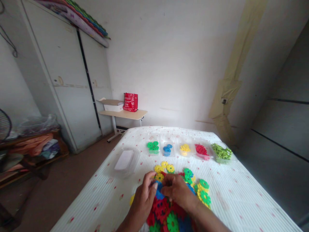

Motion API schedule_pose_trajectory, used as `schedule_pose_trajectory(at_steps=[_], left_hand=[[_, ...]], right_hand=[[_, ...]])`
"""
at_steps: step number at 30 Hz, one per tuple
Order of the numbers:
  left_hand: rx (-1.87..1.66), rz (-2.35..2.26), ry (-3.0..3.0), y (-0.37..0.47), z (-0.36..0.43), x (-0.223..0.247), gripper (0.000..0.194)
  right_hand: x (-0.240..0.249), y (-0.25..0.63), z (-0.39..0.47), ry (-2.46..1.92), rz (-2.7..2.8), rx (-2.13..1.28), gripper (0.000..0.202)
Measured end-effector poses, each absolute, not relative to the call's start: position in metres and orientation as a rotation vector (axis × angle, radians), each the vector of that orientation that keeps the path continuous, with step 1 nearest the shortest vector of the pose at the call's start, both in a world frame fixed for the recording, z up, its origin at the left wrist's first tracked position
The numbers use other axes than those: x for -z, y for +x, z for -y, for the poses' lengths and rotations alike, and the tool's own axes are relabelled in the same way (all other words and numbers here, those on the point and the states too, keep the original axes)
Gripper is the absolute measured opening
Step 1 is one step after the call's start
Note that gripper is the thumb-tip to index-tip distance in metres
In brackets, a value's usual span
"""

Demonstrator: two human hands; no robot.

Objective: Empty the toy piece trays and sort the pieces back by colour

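My left hand (146, 192) and my right hand (175, 189) meet over a heap of plastic snowflake discs. Between their fingertips is a blue snowflake disc (159, 190), gripped from both sides; whether it is joined to another piece I cannot tell. Right below the hands lie red snowflake discs (161, 207) and a green disc (172, 221). Yellow discs (164, 165) sit just beyond the fingers. Green and yellow discs (204, 196) lie to the right of my right hand. My forearms and hands hide part of the heap.
Across the table (101, 193) stand clear tubs with green discs (153, 146), blue discs (167, 149), yellow discs (185, 149), red pieces (201, 150) and light-green pieces (221, 152). A clear container (124, 161) with a white label lies left. Behind, a side table (135, 114) holds a red bag (130, 102).
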State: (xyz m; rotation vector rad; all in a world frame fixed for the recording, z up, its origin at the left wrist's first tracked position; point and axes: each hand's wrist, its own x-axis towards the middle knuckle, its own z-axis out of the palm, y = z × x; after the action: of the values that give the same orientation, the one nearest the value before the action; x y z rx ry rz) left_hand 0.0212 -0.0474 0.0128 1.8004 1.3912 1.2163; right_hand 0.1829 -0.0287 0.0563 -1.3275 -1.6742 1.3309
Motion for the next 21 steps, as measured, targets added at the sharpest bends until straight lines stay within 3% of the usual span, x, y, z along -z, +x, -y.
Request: schedule_pose_trajectory(at_steps=[3,7,9,21], left_hand=[[-1.267,-1.537,1.791,0.015,0.041,-0.011,0.032],[-1.305,-1.75,1.888,0.004,0.03,-0.001,0.026],[-1.284,-1.776,1.955,0.0,0.026,0.005,0.027],[-1.067,-1.769,2.033,0.004,0.025,0.014,0.031]], right_hand=[[-0.068,0.196,0.003,-1.418,1.739,-1.12,0.007],[-0.086,0.209,-0.05,-1.501,1.745,-0.406,0.007],[-0.092,0.212,-0.07,-1.481,1.715,-0.254,0.008],[-0.062,0.259,-0.06,-1.513,1.694,-0.051,0.017]])
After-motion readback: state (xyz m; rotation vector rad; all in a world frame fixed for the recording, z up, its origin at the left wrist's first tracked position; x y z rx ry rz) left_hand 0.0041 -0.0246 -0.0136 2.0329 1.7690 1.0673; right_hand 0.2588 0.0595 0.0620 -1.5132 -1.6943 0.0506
